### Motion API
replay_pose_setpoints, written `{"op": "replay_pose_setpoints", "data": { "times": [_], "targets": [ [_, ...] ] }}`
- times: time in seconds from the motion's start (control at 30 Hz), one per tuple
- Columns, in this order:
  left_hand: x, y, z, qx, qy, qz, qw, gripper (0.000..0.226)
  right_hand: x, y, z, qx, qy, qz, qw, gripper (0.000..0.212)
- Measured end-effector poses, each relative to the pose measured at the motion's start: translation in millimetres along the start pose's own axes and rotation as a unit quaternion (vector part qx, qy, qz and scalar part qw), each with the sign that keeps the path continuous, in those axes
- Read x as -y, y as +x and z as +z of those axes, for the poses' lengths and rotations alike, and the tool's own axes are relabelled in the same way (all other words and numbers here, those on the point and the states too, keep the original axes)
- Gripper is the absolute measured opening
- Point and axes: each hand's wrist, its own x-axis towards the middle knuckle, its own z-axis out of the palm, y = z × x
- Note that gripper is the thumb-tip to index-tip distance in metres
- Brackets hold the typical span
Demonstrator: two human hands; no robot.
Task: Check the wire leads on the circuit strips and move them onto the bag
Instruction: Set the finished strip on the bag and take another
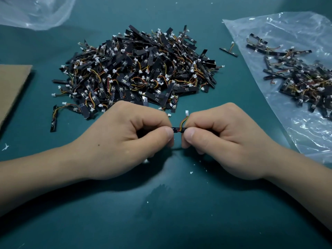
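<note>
**ONE STRIP IN HAND, NOT YET ON THE BAG**

Found one black circuit strip (177, 130) held level over the teal mat (179, 212), pinched at both ends. Gripped at one end by the left hand (129, 139), thumb and forefinger closed tight on it, remaining fingers curled under. Gripped at the other end the same way by the right hand (221, 139). Left only a short middle stretch exposed between the two thumbs.

Observed coloured wire leads (183, 122) rising from that stretch, curving up to a white connector (186, 112) just above the right forefinger. Cannot judge the solder joints at this size.

Placed the held strip just in front of the large pile of strips (136, 69), near its front edge and not touching it. Placed it well apart from the clear plastic bag (287, 29) at the right.

Logged a smaller heap of strips (301, 78) lying on that bag.

Logged one loose strip (228, 50) flat on the mat between pile and bag, just beside the bag's edge. Logged another stray strip (53, 119) off the pile's front left corner.

Noted a cardboard sheet (12, 83) at the left edge. Noted crumpled clear plastic (36, 11) at the far left corner. Noted small white scraps (191, 172) scattered over the mat.
</note>
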Motion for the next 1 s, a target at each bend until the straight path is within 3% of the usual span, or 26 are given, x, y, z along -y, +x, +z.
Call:
{"op": "replay_pose_setpoints", "data": {
  "times": [1.0],
  "targets": [
    [-13.0, -1.5, 0.2, 0.025, -0.035, -0.05, 0.998, 0.027, -3.5, -2.4, 0.2, 0.024, -0.028, -0.038, 0.999, 0.039]
  ]
}}
